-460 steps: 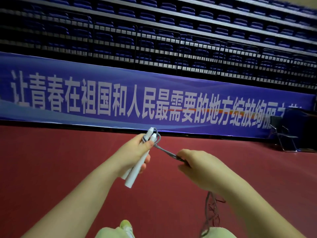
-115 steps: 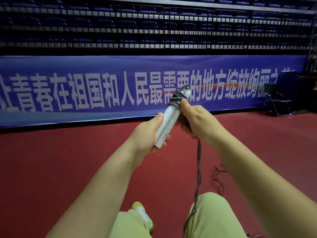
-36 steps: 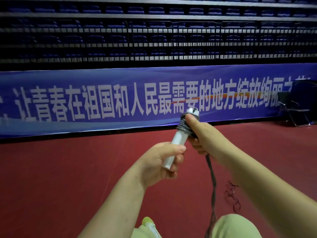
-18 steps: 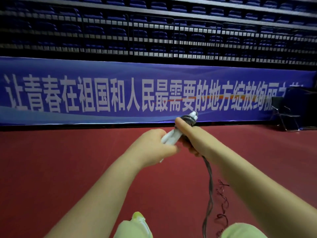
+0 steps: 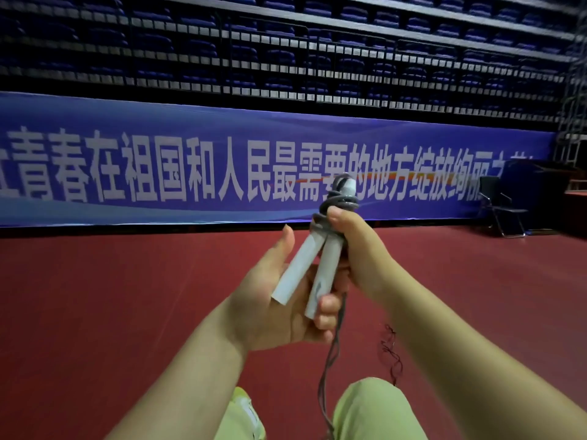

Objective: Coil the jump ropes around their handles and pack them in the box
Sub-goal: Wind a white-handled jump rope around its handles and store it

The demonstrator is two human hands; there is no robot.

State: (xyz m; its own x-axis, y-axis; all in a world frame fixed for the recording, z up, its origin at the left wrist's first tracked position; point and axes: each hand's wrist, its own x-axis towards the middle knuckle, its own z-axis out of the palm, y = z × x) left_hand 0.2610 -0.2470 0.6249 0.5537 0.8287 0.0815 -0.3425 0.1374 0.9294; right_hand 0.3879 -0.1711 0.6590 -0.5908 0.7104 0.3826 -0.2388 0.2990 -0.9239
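A long blue banner (image 5: pixel 222 166) runs along the foot of the dark seating tiers (image 5: pixel 286 52), and its large white Chinese characters can be read in part: 青春在祖国和人民最需要的地方绽放绚丽; the characters at either end are cut off or hidden. A small mark shows on one jump-rope handle, too blurred to read. No box appears in the view.

In front of the banner, the two white handles (image 5: pixel 313 268) are held side by side, tilted, their upper ends overlapping the banner's lower part. Grey rope (image 5: pixel 341 206) is wound in several turns around those upper ends. The left hand (image 5: pixel 282 300) lies open-palmed beneath the handles, its fingers (image 5: pixel 327 304) curled loosely around their lower ends and the thumb raised clear. The right hand (image 5: pixel 359 249) is closed around the coiled section, thumb pressed on the turns. From there a loose length of rope hangs down past the person's light green trouser legs (image 5: pixel 374 411). Below the banner lies the red floor (image 5: pixel 111 296), with a thin dark cord (image 5: pixel 392 354) lying on it near the right forearm. A dark folding chair (image 5: pixel 500 204) stands at the banner's right end.
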